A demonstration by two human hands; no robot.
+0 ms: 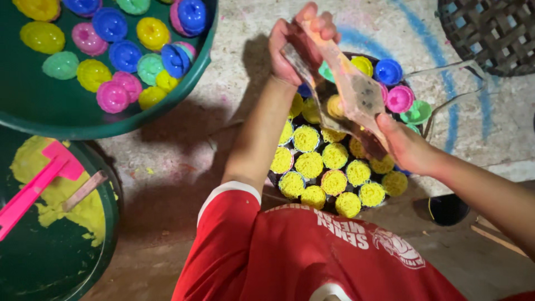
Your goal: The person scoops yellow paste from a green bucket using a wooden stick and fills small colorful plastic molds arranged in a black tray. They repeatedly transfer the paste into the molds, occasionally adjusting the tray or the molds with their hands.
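Note:
My left hand (pixel 292 47) pinches the upper end of a stained, see-through plastic sheet (pixel 356 92). My right hand (pixel 404 146) grips its lower end, so the sheet is stretched tilted between both hands. Under it stands a round dark tray (pixel 271 177) packed with several small cups of yellow, stringy dough (pixel 310 165). At the tray's far side sit empty small moulds in blue (pixel 388 71), pink (pixel 399 98) and green. The sheet hides part of the tray's middle.
A large green basin (pixel 67 111) at the upper left holds several coloured moulds. Below it, a second green basin (pixel 67 262) holds yellow dough, a pink scraper (pixel 33 187) and a stick. A woven basket (pixel 493 33) sits at the top right, and a small dark cup (pixel 448 209) stands on the concrete floor.

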